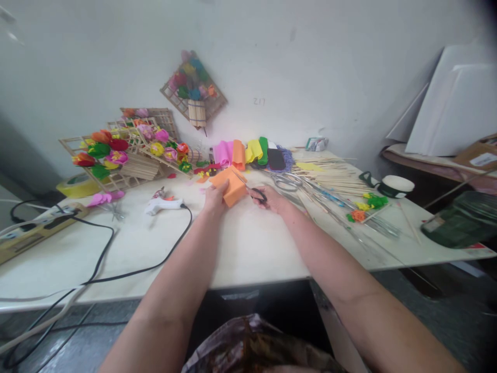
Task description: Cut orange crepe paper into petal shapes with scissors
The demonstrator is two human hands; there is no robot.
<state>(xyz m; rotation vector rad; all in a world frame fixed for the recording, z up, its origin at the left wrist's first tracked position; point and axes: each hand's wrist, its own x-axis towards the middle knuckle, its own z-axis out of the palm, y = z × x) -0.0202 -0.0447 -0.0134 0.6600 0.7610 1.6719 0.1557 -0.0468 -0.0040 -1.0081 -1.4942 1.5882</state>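
My left hand [216,198] holds a folded piece of orange crepe paper [234,192] by its left side, above the white table. In my right hand [269,199] is a pair of scissors [258,195] with dark handles, fingers closed through the loops. The blades lie at the paper's upper right; whether they have cut into it I cannot tell. Behind the paper stand rolls of crepe paper in pink [223,153], orange [238,155], yellow [253,151] and other colours.
A white glue gun [165,206] with a black cord lies at left, near a power strip [42,228]. Paper flowers on stick frames [101,150] stand behind. Thin sticks [330,178], wires and a larger pair of scissors [287,181] spread right, toward a glass jar [462,220].
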